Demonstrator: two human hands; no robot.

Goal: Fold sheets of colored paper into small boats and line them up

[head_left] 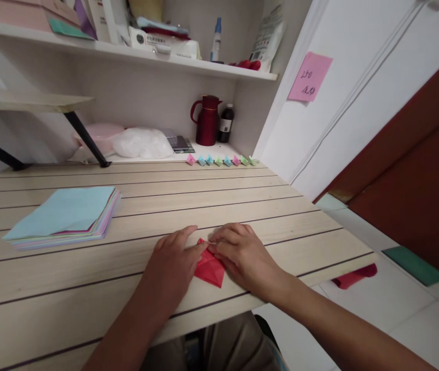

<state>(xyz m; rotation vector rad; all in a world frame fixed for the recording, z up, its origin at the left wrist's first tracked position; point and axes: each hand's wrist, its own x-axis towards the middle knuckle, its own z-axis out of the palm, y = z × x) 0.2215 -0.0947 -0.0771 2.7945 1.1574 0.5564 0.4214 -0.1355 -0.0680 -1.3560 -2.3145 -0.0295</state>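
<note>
While the left hand [171, 264] thumbs one edge and the right hand [247, 257] bunches fingertips at the far corner, the red paper [210, 269] lies between them on the worktop [84, 291], long axis slanting toward the right wrist; whether either pinches, I cannot tell.

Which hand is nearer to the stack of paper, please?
Left. The left hand is to the right of the stack of paper, at the left side of the red paper; the right hand is farther off, at its right side.
</note>
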